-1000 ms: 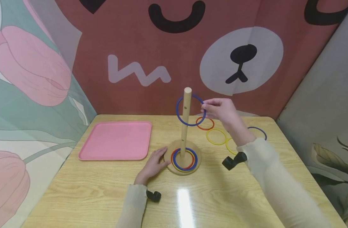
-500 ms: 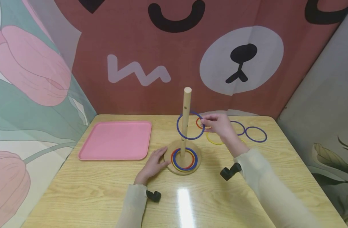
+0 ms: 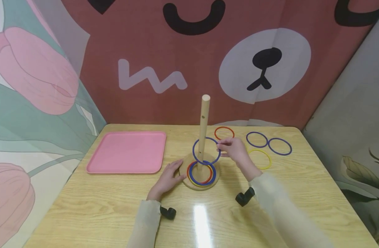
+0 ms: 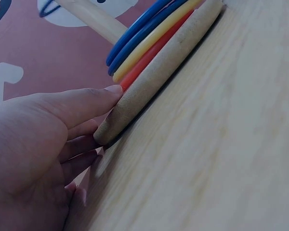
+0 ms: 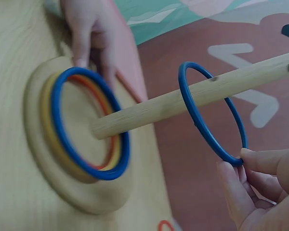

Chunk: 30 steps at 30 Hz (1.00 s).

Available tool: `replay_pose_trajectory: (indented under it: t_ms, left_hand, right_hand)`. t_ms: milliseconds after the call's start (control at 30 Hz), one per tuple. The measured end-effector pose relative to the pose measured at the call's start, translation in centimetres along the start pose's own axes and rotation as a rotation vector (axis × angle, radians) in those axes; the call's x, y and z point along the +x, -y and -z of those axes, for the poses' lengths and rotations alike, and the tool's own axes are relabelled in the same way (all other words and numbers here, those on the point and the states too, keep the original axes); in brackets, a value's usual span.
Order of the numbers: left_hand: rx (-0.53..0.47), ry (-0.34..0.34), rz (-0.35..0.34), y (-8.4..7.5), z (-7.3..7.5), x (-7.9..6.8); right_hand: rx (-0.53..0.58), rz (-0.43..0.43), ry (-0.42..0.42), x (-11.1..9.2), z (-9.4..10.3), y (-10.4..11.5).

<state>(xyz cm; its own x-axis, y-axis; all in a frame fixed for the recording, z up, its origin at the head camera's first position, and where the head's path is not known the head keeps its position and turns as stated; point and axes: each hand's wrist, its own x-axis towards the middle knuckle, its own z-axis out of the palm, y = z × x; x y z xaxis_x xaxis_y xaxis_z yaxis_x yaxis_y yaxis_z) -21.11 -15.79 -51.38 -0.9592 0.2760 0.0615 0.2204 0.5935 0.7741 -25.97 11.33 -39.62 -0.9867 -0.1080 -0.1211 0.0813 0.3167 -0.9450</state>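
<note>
In the head view my right hand (image 3: 234, 150) pinches a blue ring (image 5: 207, 132) by its right edge, between thumb and fingers. The ring encircles the lower half of an upright wooden post (image 3: 204, 119), tilted and above the stacked rings. Several rings (image 4: 144, 45) lie at the foot of the post: two blue on top, then yellow and red. My left hand (image 3: 167, 179) rests against the left edge of the round wooden base (image 4: 156, 77). Its thumb touches the upper edge near the red ring, and its extended fingers lie along the base's side.
At the left on the table (image 3: 109, 203) lies a pink tray (image 3: 125, 152). Right of the post lie a red ring (image 3: 224, 127), a yellow ring (image 3: 260, 168) and two touching blue rings (image 3: 256, 132), with my right arm close by. A printed curtain (image 3: 146, 106) stands behind.
My right hand has moved down with the blue ring, from near the post's top to its lower half. My left hand has stayed at the base.
</note>
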Motion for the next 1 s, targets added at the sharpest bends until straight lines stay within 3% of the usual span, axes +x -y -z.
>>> replay_pose_trajectory:
  t_ms: [233,400,1000]
  left_hand:
    - [0.004,-0.023,-0.046,0.3,-0.1,0.1]
    - [0.011,-0.023,-0.036,0.5,-0.2,0.2]
    - [-0.004,-0.019,-0.019,0.4,-0.3,0.2]
  right_hand:
    - [-0.045,-0.063,-0.012,0.1,-1.4,-2.6]
    - [-0.078,-0.094,-0.010,-0.2,-2.2,-4.2]
    - [-0.206,-0.063,-0.029,-0.7,-3.1,-6.6]
